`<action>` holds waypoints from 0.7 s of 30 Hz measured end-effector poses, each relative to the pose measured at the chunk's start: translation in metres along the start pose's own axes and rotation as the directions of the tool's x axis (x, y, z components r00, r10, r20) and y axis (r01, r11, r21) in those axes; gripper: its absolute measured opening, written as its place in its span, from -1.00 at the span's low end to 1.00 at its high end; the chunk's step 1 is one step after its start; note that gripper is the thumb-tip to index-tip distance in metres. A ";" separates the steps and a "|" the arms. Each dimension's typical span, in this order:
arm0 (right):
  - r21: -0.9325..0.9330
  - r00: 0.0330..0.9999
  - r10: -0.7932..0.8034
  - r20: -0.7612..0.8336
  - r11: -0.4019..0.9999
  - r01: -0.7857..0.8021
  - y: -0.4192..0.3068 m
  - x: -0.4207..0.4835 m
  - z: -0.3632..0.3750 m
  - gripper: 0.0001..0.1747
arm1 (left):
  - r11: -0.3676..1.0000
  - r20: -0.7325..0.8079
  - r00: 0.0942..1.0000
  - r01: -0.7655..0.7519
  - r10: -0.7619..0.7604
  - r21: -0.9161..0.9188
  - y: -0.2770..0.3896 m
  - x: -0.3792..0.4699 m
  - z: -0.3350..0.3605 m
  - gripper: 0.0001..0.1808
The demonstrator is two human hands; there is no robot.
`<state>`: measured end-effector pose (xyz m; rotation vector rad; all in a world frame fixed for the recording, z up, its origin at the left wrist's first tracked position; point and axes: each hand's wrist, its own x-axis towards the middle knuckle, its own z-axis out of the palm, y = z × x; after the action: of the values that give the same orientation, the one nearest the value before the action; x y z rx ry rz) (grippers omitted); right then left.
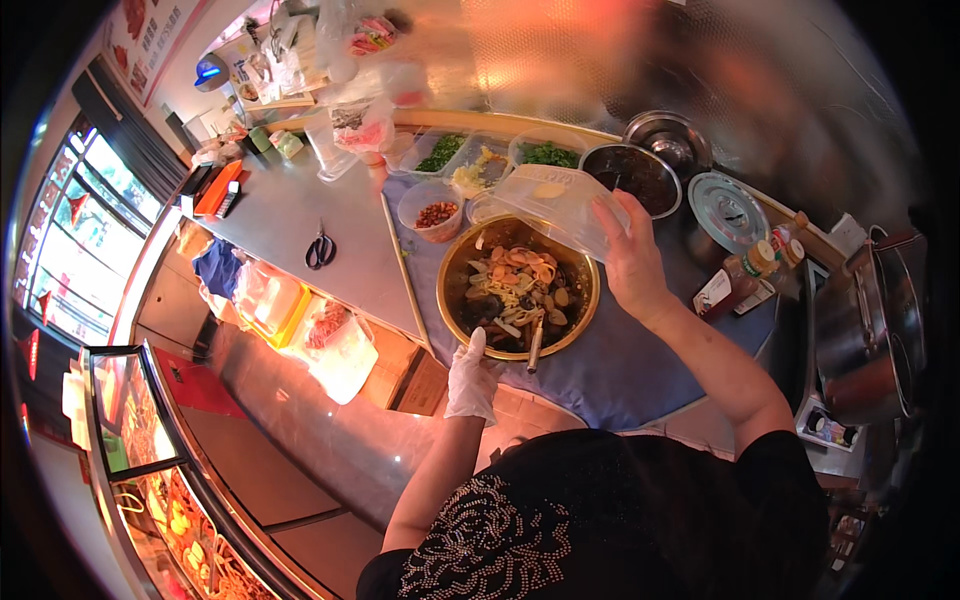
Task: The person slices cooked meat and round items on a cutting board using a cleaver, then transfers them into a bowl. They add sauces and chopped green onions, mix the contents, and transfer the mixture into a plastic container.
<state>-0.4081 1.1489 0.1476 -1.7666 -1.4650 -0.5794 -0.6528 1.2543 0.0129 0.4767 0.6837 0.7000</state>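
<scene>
My right hand (630, 255), bare, grips a clear plastic container (559, 199) and holds it tilted over the far right rim of a golden metal bowl (442, 281). A small pale yellowish patch clings inside the container. In a thin clear glove, my left hand (472, 379) has its thumb at the bowl's near rim, the fingers partly hidden below. Sliced food (521, 277), with orange rounds on top of pale strips and dark pieces, fills the bowl's middle. A utensil's metal handle (535, 349) leans over the near rim.
Behind the bowl stand tubs of chopped greens (442, 154), minced garlic (472, 178) and red chili pieces (435, 214). A pot of dark sauce (637, 176), a lidded pot (727, 210) and bottles (739, 274) are at right. Scissors (320, 249) lie on the metal counter (285, 202) at left.
</scene>
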 end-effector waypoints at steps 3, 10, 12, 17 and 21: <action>0.036 0.993 0.085 0.085 0.995 -0.088 0.011 -0.021 -0.007 -0.16 | 0.999 -0.020 0.999 -0.030 0.029 -0.031 -0.003 0.001 0.003 -0.69; 0.715 0.565 0.825 -0.021 0.407 -0.569 0.044 -0.121 -0.020 -0.26 | 0.996 0.003 0.996 -0.093 0.093 0.000 0.002 -0.001 0.009 -0.68; 0.734 0.289 0.942 0.170 0.075 -0.675 0.035 -0.162 -0.019 -0.36 | 0.990 -0.080 0.987 -0.140 0.138 -0.023 0.011 0.003 0.007 -0.67; 0.639 0.027 0.980 0.197 -0.108 -0.761 0.031 -0.222 0.001 -0.38 | 0.993 -0.010 0.993 -0.117 0.117 0.024 0.048 0.000 -0.018 -0.69; 0.348 0.359 0.933 -0.007 0.339 -0.874 0.011 -0.213 -0.017 -0.30 | 0.986 0.027 0.997 -0.080 0.076 0.144 0.063 0.001 -0.049 -0.63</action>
<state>-0.4462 1.0032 -0.0041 -1.8674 -0.1726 0.0877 -0.7140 1.3060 0.0173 0.6462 0.7018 0.7209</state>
